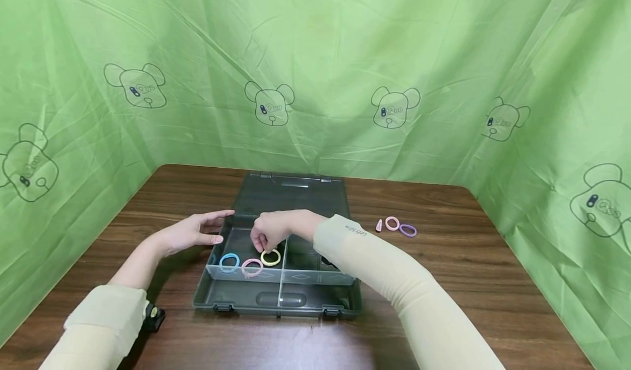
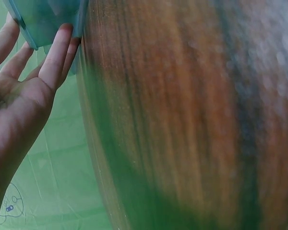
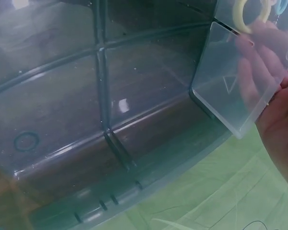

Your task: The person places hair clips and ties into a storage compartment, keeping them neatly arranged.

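Observation:
A grey translucent divided box (image 1: 204, 299) lies with its lid (image 1: 296, 194) folded back on the table. My right hand (image 1: 273, 228) reaches into its left compartment. Thumb and fingertips pinch the far edge of a yellow hair tie (image 1: 270, 265) near the clear divider (image 1: 305, 275). In the right wrist view the fingers show blurred through a clear divider (image 3: 216, 81). A pink hair tie (image 1: 252, 259) and a blue hair tie (image 1: 229, 254) lean along the same divider. Beside the box's left wall, my left hand (image 1: 189, 235) rests with fingers extended and thumb spread, fingertips at the wall.
On the table (image 1: 468, 282) right of the box lie a small pink hair clip (image 1: 378, 226), a pink hair tie (image 1: 392, 217) and a purple hair tie (image 1: 409, 236). A dark item shows partly beneath the right forearm in the box. Green cloth (image 1: 330, 41) encloses the table's back and sides.

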Tool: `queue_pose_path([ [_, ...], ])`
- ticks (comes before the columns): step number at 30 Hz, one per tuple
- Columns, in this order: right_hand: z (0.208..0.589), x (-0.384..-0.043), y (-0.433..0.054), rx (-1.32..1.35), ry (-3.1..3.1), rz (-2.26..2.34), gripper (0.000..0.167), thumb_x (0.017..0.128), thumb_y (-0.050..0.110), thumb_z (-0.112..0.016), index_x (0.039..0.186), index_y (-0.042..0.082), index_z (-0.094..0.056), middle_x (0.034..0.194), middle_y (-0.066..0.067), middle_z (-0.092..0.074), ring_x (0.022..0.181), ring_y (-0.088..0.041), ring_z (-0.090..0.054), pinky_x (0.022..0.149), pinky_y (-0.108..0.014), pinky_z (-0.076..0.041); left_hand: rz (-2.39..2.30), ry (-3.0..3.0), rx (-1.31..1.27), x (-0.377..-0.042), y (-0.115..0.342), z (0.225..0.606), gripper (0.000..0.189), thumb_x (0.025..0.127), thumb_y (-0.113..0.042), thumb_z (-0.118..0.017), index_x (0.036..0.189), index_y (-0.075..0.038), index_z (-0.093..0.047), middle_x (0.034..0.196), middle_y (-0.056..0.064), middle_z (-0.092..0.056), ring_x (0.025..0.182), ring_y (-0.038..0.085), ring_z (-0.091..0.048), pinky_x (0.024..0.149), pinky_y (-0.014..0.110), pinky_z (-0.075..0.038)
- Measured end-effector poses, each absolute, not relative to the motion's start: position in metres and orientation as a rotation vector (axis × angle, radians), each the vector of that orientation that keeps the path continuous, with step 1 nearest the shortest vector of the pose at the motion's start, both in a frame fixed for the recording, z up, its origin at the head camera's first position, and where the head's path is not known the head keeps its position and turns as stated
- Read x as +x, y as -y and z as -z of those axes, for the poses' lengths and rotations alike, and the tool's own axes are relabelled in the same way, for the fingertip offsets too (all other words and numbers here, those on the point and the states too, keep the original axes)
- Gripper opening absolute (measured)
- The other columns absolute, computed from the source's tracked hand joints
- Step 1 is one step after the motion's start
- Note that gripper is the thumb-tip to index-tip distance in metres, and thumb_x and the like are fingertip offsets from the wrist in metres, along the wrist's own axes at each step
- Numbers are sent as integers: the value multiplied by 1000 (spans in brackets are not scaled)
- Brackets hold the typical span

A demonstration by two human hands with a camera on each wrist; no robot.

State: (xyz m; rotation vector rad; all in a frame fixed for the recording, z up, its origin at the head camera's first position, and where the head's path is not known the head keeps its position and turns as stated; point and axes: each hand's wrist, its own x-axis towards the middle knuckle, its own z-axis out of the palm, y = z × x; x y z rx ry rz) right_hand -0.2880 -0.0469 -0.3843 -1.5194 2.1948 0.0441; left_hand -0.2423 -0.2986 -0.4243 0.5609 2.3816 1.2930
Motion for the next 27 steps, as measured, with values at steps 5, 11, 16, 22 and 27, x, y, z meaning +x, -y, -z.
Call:
queue_pose_path([
  [5,384,-285,43,-1513,-2144,-37,10,79,9,-73,79,16,-67,67,10,-61,64,-2,-53,63,-15,-42,-1283,-2391,559,-240,297,420,69,90,-21,-65,148,-13,-30,146,25,-34,133,43,-31,101,49,-35],
  [11,385,-282,40,-1506,-2121,-29,14,78,11,-76,74,17,-64,65,10,-59,62,-3,-53,60,-16,-42,-1272,-2401,556,-238,296,418,69,90,-21,-65,148,-12,-29,146,25,-33,133,43,-31,100,50,-35],
  [16,388,-280,40,-1529,-2114,-32,13,78,11,-77,75,17,-65,66,10,-59,64,-3,-52,61,-15,-41,-1288,-2392,547,-239,296,419,69,90,-21,-65,148,-15,-30,147,23,-32,134,42,-31,101,50,-34],
  [22,383,-280,38,-1526,-2103,33,9,78,10,-76,81,13,-67,71,9,-62,67,-3,-55,64,-14,-43,-1296,-2391,560,-241,297,423,68,89,-20,-66,148,-15,-31,147,23,-34,133,41,-33,100,47,-36],
  [27,371,-279,31,-1511,-2091,103,11,79,10,-75,87,10,-68,75,8,-62,70,-4,-57,67,-15,-45,-1293,-2383,556,-241,297,422,68,90,-21,-65,148,-15,-31,146,24,-34,133,42,-32,100,48,-37],
])
